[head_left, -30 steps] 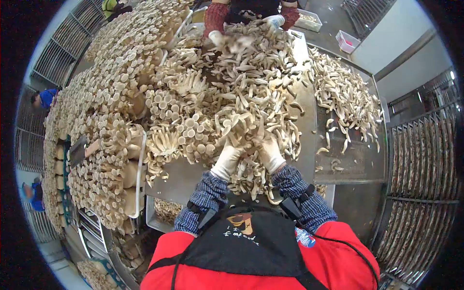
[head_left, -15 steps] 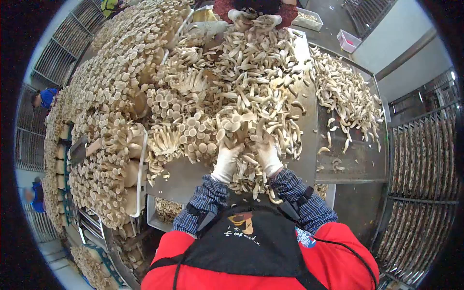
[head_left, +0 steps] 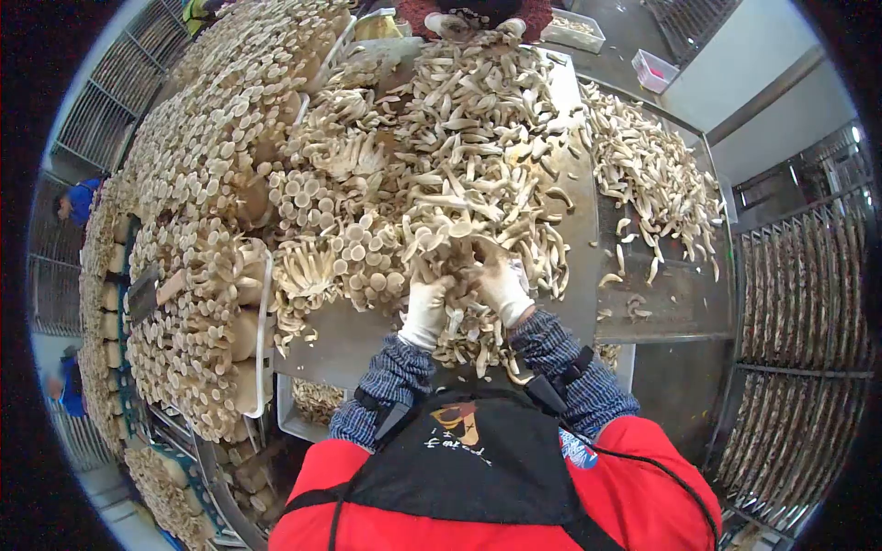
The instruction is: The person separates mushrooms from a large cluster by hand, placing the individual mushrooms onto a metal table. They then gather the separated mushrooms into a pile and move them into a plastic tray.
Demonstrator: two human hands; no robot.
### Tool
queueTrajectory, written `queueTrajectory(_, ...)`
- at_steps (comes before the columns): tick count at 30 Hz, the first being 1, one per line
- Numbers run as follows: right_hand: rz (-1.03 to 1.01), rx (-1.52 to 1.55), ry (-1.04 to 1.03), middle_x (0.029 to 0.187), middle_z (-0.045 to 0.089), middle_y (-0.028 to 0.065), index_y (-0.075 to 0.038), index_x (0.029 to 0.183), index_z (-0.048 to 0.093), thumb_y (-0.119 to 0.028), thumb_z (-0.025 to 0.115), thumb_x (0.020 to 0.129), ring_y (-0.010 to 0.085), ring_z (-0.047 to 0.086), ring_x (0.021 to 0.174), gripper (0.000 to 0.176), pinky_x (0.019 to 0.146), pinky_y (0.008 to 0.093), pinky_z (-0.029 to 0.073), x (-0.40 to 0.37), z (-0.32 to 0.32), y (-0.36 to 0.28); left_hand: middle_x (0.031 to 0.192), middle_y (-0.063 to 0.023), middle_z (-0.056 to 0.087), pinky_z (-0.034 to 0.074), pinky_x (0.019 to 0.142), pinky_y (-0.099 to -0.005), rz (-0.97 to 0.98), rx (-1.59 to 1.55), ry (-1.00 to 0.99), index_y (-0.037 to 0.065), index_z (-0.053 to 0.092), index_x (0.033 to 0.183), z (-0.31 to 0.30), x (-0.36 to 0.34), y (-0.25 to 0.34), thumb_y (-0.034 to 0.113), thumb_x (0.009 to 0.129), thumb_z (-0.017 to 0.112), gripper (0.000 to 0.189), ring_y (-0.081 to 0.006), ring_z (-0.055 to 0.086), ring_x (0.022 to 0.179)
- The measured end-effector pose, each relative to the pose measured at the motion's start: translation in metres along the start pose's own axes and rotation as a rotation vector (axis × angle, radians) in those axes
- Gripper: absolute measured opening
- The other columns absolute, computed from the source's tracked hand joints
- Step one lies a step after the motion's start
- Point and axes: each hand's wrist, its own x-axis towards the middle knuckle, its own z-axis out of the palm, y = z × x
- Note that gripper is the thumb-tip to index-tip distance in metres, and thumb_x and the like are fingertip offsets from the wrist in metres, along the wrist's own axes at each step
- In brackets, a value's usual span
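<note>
White gloves cover both of my hands. My left hand (head_left: 427, 301) is closed around the lower part of a mushroom clump (head_left: 452, 231), whose pale caps point away from me. On the clump's other side, my right hand (head_left: 499, 285) has its fingers curled into the stems; its fingertips are partly hidden. Loose mushrooms (head_left: 473, 342) lie between and below my wrists. A heap of separated mushrooms (head_left: 478, 119) spreads beyond my hands. To the left of my left hand stand uncut clusters with round caps (head_left: 367, 253).
Across the metal table (head_left: 344, 335), a co-worker's gloved hands (head_left: 448, 26) touch the heap. Dense mushroom blocks (head_left: 197, 174) fill the left side, with a white crate edge (head_left: 265, 340). More mushrooms (head_left: 648, 170) lie on the right-hand table. Below me sits a white bin (head_left: 294, 424).
My right hand has turned inward and moved slightly left, toward the clump. My left hand has shifted a little toward me. The whole view has moved slightly.
</note>
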Motion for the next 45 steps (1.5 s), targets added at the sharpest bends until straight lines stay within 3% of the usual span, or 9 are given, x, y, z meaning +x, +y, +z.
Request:
queueTrajectory(8, 0.106, 0.427, -0.056, 0.098, 0.063, 0.0089, 0.001, 0.109, 0.057, -0.011, 0.066, 0.083, 0.0180, 0.060, 0.085, 0.030, 0.077, 0.0295, 0.050, -0.015, 0.000, -0.010, 0.087, 0.0014, 0.061, 0.043, 0.051, -0.0205, -0.189, 0.167, -0.138, 0.004, 0.056, 0.116, -0.026, 0.003, 0.012, 0.014, 0.086, 0.064, 0.033, -0.0090, 0.059, 0.066)
queueTrajectory(19, 0.404, 0.375, -0.121, 0.089, 0.066, 0.0100, -0.003, 0.120, 0.055, -0.010, 0.062, 0.085, 0.0194, 0.061, 0.076, 0.036, 0.071, 0.0330, 0.049, -0.014, -0.027, -0.043, 0.104, -0.0017, 0.061, 0.050, 0.079, -0.0261, -0.245, 0.067, -0.007, 0.006, 0.050, 0.126, -0.052, 0.017, -0.015, 0.009, 0.091, 0.054, 0.035, -0.0108, 0.060, 0.088)
queueTrajectory(20, 0.362, 0.799, -0.144, 0.094, 0.066, 0.0124, -0.005, 0.121, 0.054, -0.013, 0.063, 0.085, 0.0234, 0.062, 0.082, 0.039, 0.074, 0.0351, 0.049, -0.013, -0.010, 0.039, 0.106, -0.0029, 0.060, 0.050, 0.080, -0.0265, -0.202, 0.119, 0.011, 0.005, 0.048, 0.127, -0.040, 0.015, -0.012, 0.005, 0.089, 0.054, 0.039, -0.0110, 0.060, 0.089)
queueTrajectory(22, -0.296, -0.156, 0.145, 0.098, 0.064, 0.0107, -0.004, 0.117, 0.055, -0.014, 0.064, 0.083, 0.0223, 0.062, 0.082, 0.037, 0.070, 0.0345, 0.050, -0.014, 0.008, 0.002, 0.109, -0.0057, 0.059, 0.052, 0.074, -0.0264, -0.069, 0.128, 0.057, 0.004, 0.044, 0.129, -0.007, 0.005, -0.003, -0.002, 0.084, 0.056, 0.048, -0.0115, 0.060, 0.086)
queueTrajectory(24, -0.168, -0.321, 0.047, 0.097, 0.064, 0.0068, -0.002, 0.117, 0.054, -0.014, 0.064, 0.084, 0.0182, 0.062, 0.082, 0.036, 0.066, 0.0301, 0.051, -0.010, 0.001, 0.007, 0.089, -0.0027, 0.063, 0.048, 0.054, -0.0223, -0.110, 0.144, 0.124, 0.004, 0.053, 0.118, -0.002, 0.001, -0.004, 0.002, 0.085, 0.060, 0.033, -0.0105, 0.060, 0.066)
queueTrajectory(26, 0.337, 0.580, 0.173, 0.079, 0.061, 0.0052, -0.004, 0.101, 0.061, -0.020, 0.073, 0.078, 0.0143, 0.062, 0.073, 0.030, 0.059, 0.0272, 0.050, -0.010, -0.006, 0.008, 0.080, -0.0010, 0.061, 0.040, 0.043, -0.0199, 0.006, 0.040, 0.290, 0.002, 0.054, 0.111, 0.005, 0.005, -0.004, 0.000, 0.084, 0.060, 0.027, -0.0077, 0.054, 0.056)
queueTrajectory(37, 0.212, 0.551, 0.018, 0.102, 0.063, 0.0034, -0.003, 0.114, 0.060, -0.018, 0.065, 0.085, 0.0120, 0.057, 0.093, 0.033, 0.079, 0.0274, 0.047, -0.005, -0.016, -0.003, 0.123, -0.0123, 0.056, 0.047, 0.096, -0.0317, -0.321, -0.206, -0.028, -0.002, 0.046, 0.129, -0.097, 0.038, -0.055, 0.005, 0.083, 0.063, 0.050, -0.0203, 0.056, 0.110)
queueTrajectory(40, 0.211, 0.626, 0.013, 0.103, 0.064, 0.0033, -0.003, 0.116, 0.059, -0.021, 0.065, 0.086, 0.0120, 0.057, 0.092, 0.035, 0.079, 0.0274, 0.047, -0.006, -0.018, 0.014, 0.108, -0.0078, 0.062, 0.053, 0.065, -0.0227, -0.136, 0.072, 0.031, 0.007, 0.048, 0.128, -0.084, 0.026, -0.042, 0.002, 0.088, 0.057, 0.042, -0.0120, 0.061, 0.089)
queueTrajectory(45, 0.053, 0.263, -0.070, 0.097, 0.063, 0.0033, -0.005, 0.113, 0.059, -0.020, 0.067, 0.084, 0.0113, 0.058, 0.088, 0.034, 0.078, 0.0276, 0.047, -0.008, -0.014, -0.014, 0.099, -0.0066, 0.063, 0.052, 0.072, -0.0263, -0.143, 0.203, 0.102, 0.001, 0.051, 0.125, -0.007, 0.011, -0.001, 0.003, 0.087, 0.060, 0.040, -0.0152, 0.062, 0.086)
